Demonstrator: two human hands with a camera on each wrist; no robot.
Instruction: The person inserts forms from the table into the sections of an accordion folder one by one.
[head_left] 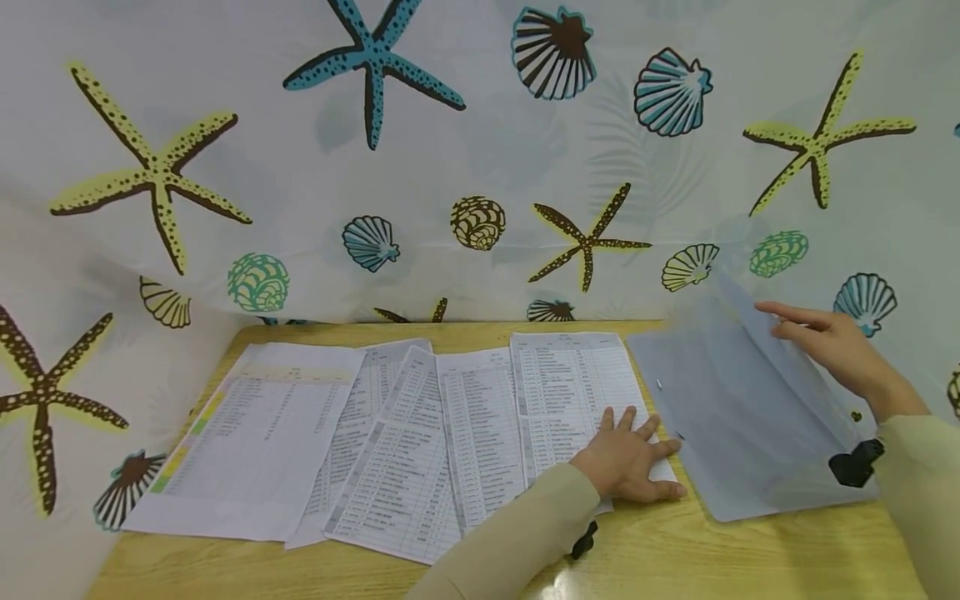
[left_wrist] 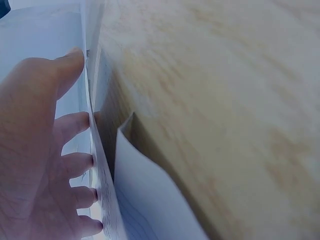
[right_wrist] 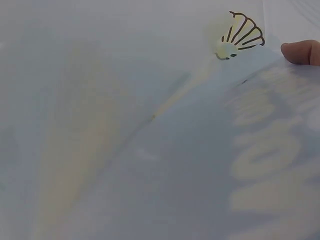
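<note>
Apparently to steady it, we spread our left hand (head_left: 626, 458), fingers splayed wide, on the rightmost printed sheet (head_left: 570, 383); our right hand (head_left: 840, 350) meets the raised flap (head_left: 783, 362) of the translucent folder (head_left: 720, 450) just beside it, perhaps holding it up, though pinched or merely propped we cannot tell. Beneath us lies a wood-grain table (head_left: 675, 558), backed by a shell-and-starfish cloth (head_left: 465, 167).

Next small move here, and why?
I'd probably lift the flap of the translucent plastic folder a bit wider with the right hand. It looks only partly raised, and the left hand, fingers spread, rests on the rightmost printed sheet, which lies beside the folder, not inside.
</note>
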